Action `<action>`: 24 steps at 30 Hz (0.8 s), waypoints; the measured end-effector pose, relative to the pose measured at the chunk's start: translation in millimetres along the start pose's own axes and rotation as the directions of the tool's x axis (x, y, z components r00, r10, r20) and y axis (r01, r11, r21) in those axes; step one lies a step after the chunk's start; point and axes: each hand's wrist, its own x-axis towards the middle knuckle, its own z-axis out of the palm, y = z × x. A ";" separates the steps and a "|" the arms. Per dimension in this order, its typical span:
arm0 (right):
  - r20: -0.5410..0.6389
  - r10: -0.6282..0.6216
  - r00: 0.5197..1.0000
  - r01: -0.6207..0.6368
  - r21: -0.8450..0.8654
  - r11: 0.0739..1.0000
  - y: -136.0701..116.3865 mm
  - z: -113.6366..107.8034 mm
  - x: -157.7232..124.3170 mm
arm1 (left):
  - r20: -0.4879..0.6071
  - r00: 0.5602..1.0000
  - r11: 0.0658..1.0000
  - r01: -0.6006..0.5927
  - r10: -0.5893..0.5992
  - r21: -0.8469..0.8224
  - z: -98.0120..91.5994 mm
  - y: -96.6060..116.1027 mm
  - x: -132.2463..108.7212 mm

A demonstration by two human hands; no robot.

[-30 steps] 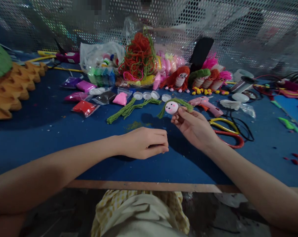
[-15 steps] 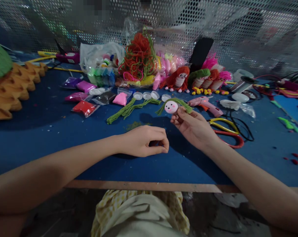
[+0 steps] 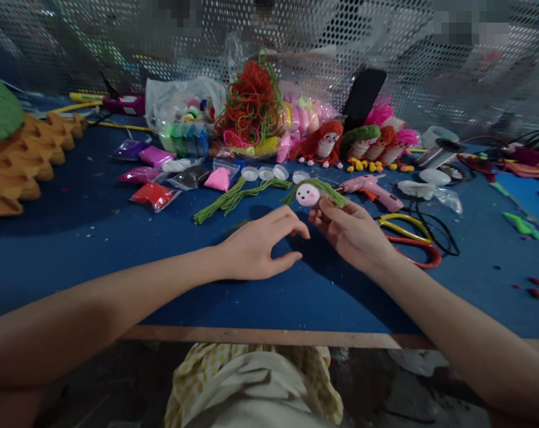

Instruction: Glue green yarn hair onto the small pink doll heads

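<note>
The right hand [image 3: 352,232] pinches a green-haired doll head [image 3: 307,194] by its side, just left of the pink glue gun [image 3: 381,193], seemingly to leave its front unobstructed; farther left of the glue gun, the left hand [image 3: 258,245] curves half-open, empty.

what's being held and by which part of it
The right hand holds the green-haired doll just beside its face, the gripped part mostly hidden; the left hand shows nothing held.

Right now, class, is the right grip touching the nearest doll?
Touching: the head view shows the right grip pinching the nearest doll beside its face.
</note>
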 end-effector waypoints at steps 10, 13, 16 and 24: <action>0.067 0.066 0.996 -0.069 0.030 0.997 0.0 3.6 -3.5 | -0.427 0.879 0.977 0.196 -0.214 -0.084 1.2 -4.6 4.6; 0.085 0.071 0.994 -0.074 0.029 0.997 0.0 3.4 -4.0 | -0.482 0.841 0.970 0.211 -0.245 -0.124 -0.4 -5.7 4.8; 0.100 0.076 0.992 -0.078 0.025 0.997 0.1 3.5 -4.6 | -0.471 0.836 0.959 0.222 -0.281 -0.177 -0.8 -7.0 4.7; 0.128 0.093 0.987 -0.092 -0.012 0.996 2.3 4.2 -5.7 | -0.452 0.861 0.972 0.212 -0.234 -0.101 3.1 -11.9 5.7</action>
